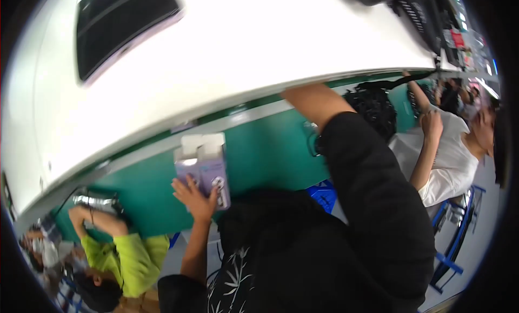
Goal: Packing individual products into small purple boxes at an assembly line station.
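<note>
A pale purple carton [219, 170] rests on the green work surface [259, 148], its white top flaps [203, 144] folded open. Against its near side lies my left hand [195, 199], fingers spread and thumb apart, touching the carton without wrapping round it. My right arm, in a black sleeve, stretches forward and up. Only the wrist and a bit of my right hand [309, 98] show; the fingers are hidden behind the edge of the white shelf [227, 53], so I cannot make out what they touch.
A dark flat screen panel [127, 24] lies on the shelf. Right of my arm is a black shiny heap [372, 110]. One co-worker in yellow-green [127, 259] sits at left, another in white [438, 151] at right. A blue stool frame [454, 242] stands on the floor.
</note>
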A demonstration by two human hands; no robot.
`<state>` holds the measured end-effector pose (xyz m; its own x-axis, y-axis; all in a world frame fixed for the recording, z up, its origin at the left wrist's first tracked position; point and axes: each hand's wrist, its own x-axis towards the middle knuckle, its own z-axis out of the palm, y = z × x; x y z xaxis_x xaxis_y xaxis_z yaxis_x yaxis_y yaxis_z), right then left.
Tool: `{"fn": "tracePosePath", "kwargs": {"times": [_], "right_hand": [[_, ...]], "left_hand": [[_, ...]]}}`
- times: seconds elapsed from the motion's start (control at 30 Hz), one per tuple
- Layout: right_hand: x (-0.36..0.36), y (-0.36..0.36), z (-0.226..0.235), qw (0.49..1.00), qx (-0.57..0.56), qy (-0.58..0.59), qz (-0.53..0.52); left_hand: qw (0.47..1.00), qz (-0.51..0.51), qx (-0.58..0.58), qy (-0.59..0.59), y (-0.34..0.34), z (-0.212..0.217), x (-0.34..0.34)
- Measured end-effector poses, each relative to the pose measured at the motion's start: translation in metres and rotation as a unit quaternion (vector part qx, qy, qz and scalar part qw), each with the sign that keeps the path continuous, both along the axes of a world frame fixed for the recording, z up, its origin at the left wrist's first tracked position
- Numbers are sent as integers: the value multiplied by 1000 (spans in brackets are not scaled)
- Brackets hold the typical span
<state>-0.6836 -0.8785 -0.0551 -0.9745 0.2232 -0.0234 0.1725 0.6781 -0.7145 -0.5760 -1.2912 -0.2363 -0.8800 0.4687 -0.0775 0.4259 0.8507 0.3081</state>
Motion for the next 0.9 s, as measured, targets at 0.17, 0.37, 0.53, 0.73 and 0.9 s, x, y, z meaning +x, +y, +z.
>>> {"fn": "tracePosePath", "kwargs": {"times": [0.17, 0.37, 0.53, 0.73, 0.9], "right_hand": [[43, -26, 71, 925, 332, -113, -143], [42, 8, 88, 856, 470, -100, -190], [43, 23, 72, 869, 463, -67, -158], [44, 51, 45, 884, 446, -56, -130], [53, 74, 22, 889, 444, -57, -98]], "left_hand": [[992, 12, 95, 77, 55, -3, -108], [989, 14, 135, -54, 130, -13, -178], [994, 63, 61, -67, 158, -11, -170], [975, -27, 212, -58, 126, 76, -147], [964, 37, 233, -124, 47, 119, -113]]}}
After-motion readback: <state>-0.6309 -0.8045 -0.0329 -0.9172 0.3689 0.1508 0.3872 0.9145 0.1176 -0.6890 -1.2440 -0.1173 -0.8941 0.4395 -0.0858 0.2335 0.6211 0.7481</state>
